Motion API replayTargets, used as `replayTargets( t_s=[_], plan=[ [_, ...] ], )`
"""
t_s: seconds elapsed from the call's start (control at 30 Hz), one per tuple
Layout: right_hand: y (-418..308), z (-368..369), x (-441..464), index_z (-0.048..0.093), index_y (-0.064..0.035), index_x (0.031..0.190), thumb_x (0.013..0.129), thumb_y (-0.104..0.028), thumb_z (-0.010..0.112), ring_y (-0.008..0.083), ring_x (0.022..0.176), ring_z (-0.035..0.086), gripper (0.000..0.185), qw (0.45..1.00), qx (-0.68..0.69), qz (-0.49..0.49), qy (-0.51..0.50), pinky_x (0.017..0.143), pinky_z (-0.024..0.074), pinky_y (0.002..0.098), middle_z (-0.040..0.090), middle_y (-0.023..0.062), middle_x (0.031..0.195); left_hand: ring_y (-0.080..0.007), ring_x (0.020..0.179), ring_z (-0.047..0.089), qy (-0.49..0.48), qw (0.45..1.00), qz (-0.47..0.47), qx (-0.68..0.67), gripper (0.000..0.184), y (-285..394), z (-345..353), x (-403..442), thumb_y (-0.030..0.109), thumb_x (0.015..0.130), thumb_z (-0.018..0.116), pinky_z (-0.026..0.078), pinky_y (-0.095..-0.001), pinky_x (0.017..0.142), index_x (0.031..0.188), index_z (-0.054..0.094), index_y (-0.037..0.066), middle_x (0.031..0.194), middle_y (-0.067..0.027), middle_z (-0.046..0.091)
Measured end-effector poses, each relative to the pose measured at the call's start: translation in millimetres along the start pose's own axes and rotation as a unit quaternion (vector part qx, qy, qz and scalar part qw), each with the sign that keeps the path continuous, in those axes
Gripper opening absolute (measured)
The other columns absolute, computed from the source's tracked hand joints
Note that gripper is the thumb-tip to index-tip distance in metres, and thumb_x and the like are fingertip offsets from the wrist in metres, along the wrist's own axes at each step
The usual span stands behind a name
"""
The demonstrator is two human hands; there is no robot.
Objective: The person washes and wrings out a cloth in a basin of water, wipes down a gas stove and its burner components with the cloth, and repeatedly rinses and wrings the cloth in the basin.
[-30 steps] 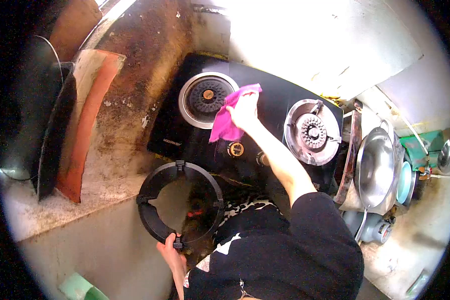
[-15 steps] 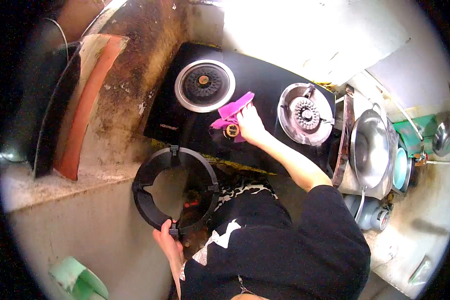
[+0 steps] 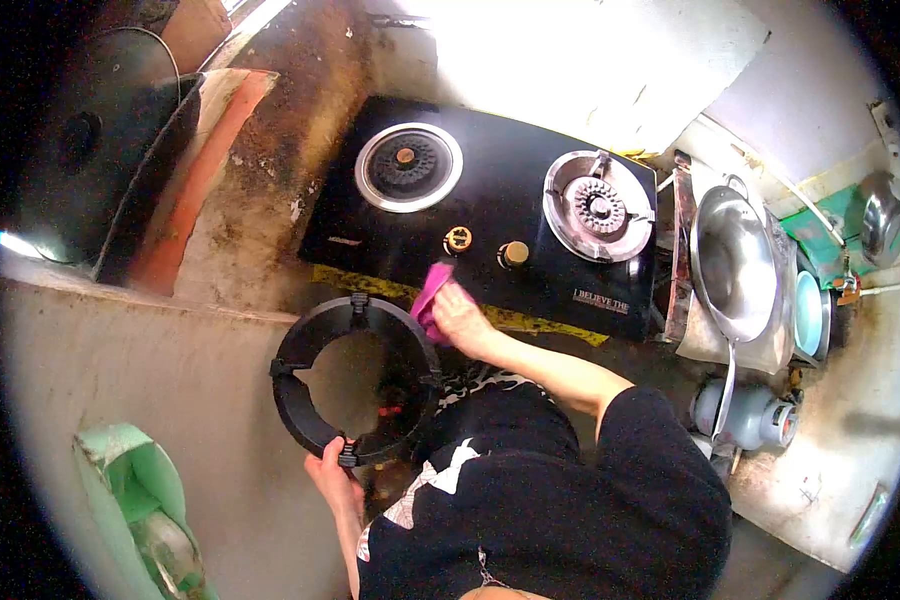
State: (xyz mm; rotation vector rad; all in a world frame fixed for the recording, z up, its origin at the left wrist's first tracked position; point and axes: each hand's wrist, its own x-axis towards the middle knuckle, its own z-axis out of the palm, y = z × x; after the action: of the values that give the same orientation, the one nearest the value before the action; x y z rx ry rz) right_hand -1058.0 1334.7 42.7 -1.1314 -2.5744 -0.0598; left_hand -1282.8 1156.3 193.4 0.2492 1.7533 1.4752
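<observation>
We've got a black glass cooktop (image 3: 370,228) as the main surface, yellow strip (image 3: 550,326) showing along its near edge. On it we see two round burners: left one (image 3: 408,168) in a shiny metal ring, right one (image 3: 600,205) in a wider metal dish with pronged pan support (image 3: 553,190). Two knobs (image 3: 514,253) sit between them, toward the near edge. Right of that, we have a pale worn surface (image 3: 705,338) with a metal wok (image 3: 735,262) on it, handle pointing nearward. We can't tell what's under the turquoise bowl (image 3: 808,312) beside it.
</observation>
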Motion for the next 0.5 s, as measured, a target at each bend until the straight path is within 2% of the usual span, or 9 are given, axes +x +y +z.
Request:
replayTargets(
  t_s=[0.03,0.07,0.1,0.3,0.33,0.37,0.4,0.43,0.5],
  plan=[
    [-4,5,3,0.054,-0.0013,0.088,0.071,-0.012,0.049,0.0344,0.105,0.048,0.021,0.995,0.080,-0.034,0.042,0.097,0.0305,0.0463,0.054,0.0195,0.101,-0.0167,0.061,0.056,-0.003,1.000,-0.005,0.003,0.013,4,0,-5,0.002,0.073,0.056,0.046,-0.0288,0.059,0.082,0.048,-0.002,0.072,-0.0083,0.057],
    [-9,10,5,0.052,-0.0060,0.082,0.070,-0.010,0.050,0.0304,0.093,0.055,0.012,0.972,0.156,-0.018,-0.176,0.087,0.0407,0.0433,0.058,0.0138,0.093,-0.0170,0.062,0.056,-0.005,1.000,-0.008,0.005,0.014,6,2,-8,0.002,0.073,0.056,0.046,-0.0292,0.059,0.083,0.047,-0.002,0.072,-0.0086,0.056],
    [-18,16,1,0.050,-0.0060,0.081,0.072,-0.010,0.050,0.0319,0.080,0.059,0.010,0.957,0.207,0.076,-0.187,0.071,0.0469,0.0441,0.061,0.0126,0.084,-0.0170,0.062,0.056,-0.005,1.000,-0.003,0.006,0.014,6,-1,-11,0.002,0.073,0.056,0.046,-0.0292,0.059,0.083,0.047,-0.002,0.072,-0.0086,0.056],
    [25,-28,56,0.055,-0.0009,0.078,0.081,-0.027,0.046,0.0378,0.071,0.058,0.028,0.885,0.396,0.246,0.004,0.063,0.0464,0.0440,0.059,0.0180,0.076,-0.0187,0.066,0.056,0.035,0.999,-0.021,-0.027,0.025,5,-2,-16,0.003,0.070,0.059,0.046,-0.0315,0.061,0.090,0.044,0.002,0.076,-0.0074,0.054],
    [41,-38,70,0.058,0.0009,0.084,0.082,-0.031,0.048,0.0310,0.070,0.060,0.033,0.810,0.472,0.339,-0.071,0.062,0.0474,0.0400,0.062,0.0167,0.081,-0.0187,0.066,0.056,0.036,0.999,-0.022,-0.030,0.025,4,0,-13,0.003,0.070,0.059,0.046,-0.0315,0.061,0.090,0.044,0.002,0.076,-0.0074,0.054],
    [64,-49,85,0.060,0.0012,0.089,0.081,-0.030,0.053,0.0223,0.072,0.061,0.033,0.681,0.617,0.364,-0.153,0.064,0.0480,0.0353,0.063,0.0147,0.085,-0.0184,0.066,0.056,0.033,0.999,-0.025,-0.016,0.025,5,1,-10,0.004,0.071,0.059,0.046,-0.0310,0.061,0.090,0.044,0.001,0.076,-0.0073,0.054],
    [73,-79,100,0.060,0.0011,0.087,0.079,-0.026,0.059,0.0184,0.071,0.060,0.028,0.521,0.757,0.381,-0.105,0.063,0.0483,0.0332,0.063,0.0121,0.083,-0.0182,0.065,0.055,0.030,0.999,-0.028,0.000,0.024,6,2,-7,0.005,0.071,0.059,0.046,-0.0305,0.061,0.090,0.044,0.001,0.076,-0.0071,0.054],
    [91,-101,115,0.060,-0.0011,0.088,0.077,-0.021,0.063,0.0174,0.069,0.059,0.023,0.509,0.800,0.312,-0.061,0.064,0.0484,0.0321,0.062,0.0101,0.079,-0.0182,0.065,0.055,0.031,0.999,-0.031,0.000,0.024,6,5,-4,0.005,0.071,0.059,0.046,-0.0305,0.061,0.090,0.044,0.001,0.076,-0.0071,0.054],
    [131,-139,137,0.056,0.0018,0.087,0.069,-0.013,0.064,0.0177,0.071,0.060,0.024,0.685,0.660,0.296,0.087,0.067,0.0488,0.0318,0.062,0.0103,0.080,-0.0176,0.065,0.055,0.023,0.999,-0.032,-0.007,0.024,9,11,1,0.006,0.072,0.058,0.045,-0.0291,0.060,0.090,0.045,0.001,0.076,-0.0070,0.054]
  ],
)
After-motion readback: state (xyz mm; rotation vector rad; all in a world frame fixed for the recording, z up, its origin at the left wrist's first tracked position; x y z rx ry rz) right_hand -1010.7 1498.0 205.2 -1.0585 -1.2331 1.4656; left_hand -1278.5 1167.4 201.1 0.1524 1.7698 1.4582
